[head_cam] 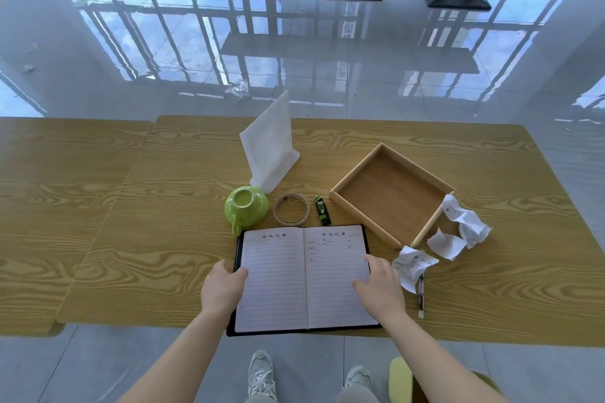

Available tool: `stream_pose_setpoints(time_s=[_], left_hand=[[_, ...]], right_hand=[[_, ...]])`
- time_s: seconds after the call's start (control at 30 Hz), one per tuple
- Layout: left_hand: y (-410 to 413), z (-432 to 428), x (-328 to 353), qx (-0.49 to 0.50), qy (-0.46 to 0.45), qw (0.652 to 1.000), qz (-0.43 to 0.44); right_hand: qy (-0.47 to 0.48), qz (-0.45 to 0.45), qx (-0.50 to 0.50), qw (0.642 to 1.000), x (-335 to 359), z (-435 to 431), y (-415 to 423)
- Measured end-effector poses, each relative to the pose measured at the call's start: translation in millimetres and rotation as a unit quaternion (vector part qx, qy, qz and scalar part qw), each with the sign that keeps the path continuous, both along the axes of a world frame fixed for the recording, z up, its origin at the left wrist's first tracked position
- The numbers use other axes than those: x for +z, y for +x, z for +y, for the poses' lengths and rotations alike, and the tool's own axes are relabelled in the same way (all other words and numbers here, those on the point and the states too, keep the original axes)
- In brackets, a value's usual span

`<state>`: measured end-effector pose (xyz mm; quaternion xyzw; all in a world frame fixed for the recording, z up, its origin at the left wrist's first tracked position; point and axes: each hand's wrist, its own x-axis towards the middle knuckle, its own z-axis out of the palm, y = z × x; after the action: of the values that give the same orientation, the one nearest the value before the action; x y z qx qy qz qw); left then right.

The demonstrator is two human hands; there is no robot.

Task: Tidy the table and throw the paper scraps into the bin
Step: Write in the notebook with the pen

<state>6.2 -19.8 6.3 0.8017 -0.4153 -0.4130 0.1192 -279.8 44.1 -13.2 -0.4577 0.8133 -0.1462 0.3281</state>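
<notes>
An open lined notebook (304, 275) with a black cover lies at the table's near edge. My left hand (222, 288) grips its left edge, thumb on the page. My right hand (379, 285) holds the right edge, fingers on the page. Three crumpled paper scraps lie to the right: one (413, 265) beside my right hand, one (446, 244) by the tray's near corner, one (465, 219) at the tray's right side. A pen (421, 299) lies partly under the nearest scrap.
An empty wooden tray (357, 206) sits right of centre. Behind the notebook are an overturned green cup (245, 209), a tape roll (291, 209) and a green-black lighter (322, 210). A white napkin stand (270, 144) is further back. A yellow-green object (401, 379) is on the floor by my feet.
</notes>
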Motion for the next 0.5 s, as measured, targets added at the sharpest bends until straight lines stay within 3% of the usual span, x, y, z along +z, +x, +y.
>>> stream_pose_setpoints(time_s=[0.2,0.5], left_hand=[[13,14,10,0.014,-0.05,0.992,0.116],[-33,21,48,-0.168,-0.18,0.957,0.154]], right_hand=[[-0.003,-0.03,-0.007,1.0,2,-1,-6],[0.01,-0.042,0.015,0.999,4,2,-7]])
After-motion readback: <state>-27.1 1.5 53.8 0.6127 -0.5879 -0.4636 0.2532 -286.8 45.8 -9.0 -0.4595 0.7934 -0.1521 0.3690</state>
